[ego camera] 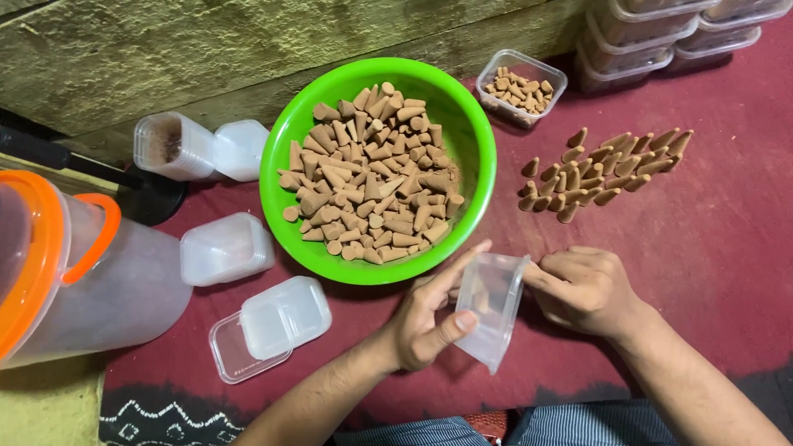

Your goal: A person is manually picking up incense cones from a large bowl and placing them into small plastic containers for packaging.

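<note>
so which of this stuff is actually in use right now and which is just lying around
In use: small clear pouch, held by left hand and right hand; loose cones; green bowl of cones.
Lying about: orange-lidded jug; lidded boxes; stacked tubs.

Dark red cloth (727, 248) spread under your work, crowded with containers.

On it you had a green bowl (475, 157) of brown cones, a loose row of cones (603, 177) (well right of it), small clear lidded boxes (268, 326), a filled box (523, 87), stacked tubs (636, 41) and an orange-rimmed jug (107, 289).
</note>
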